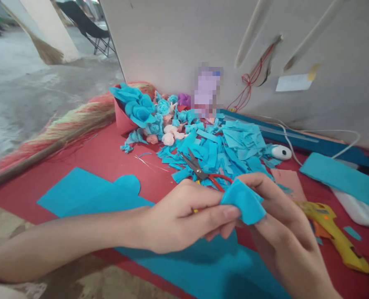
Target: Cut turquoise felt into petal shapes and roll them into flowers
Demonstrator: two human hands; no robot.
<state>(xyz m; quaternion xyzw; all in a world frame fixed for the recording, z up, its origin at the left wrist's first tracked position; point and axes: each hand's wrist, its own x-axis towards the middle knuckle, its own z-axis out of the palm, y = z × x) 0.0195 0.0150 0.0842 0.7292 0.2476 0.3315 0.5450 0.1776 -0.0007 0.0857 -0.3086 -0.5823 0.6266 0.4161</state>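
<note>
A small folded piece of blue felt-like fabric (246, 203) is held up between my two hands over the red table. My left hand (187, 216) pinches its left edge between thumb and fingers. Around its right side, the fingers and thumb of my right hand (284, 224) close on the same piece. Just behind the hands lie red-handled scissors (200, 171), blades partly apart, on a heap of blue fabric scraps (225, 149). Flat blue sheets (91, 193) lie under and left of my left arm.
A yellow glue gun (334, 232) lies to the right. At the back left, a red container (122, 118) of blue petals stands beside small fabric roses (168, 135). A white round device (281, 152), a blue stack (338, 176) and a broom (62, 128) edge the table.
</note>
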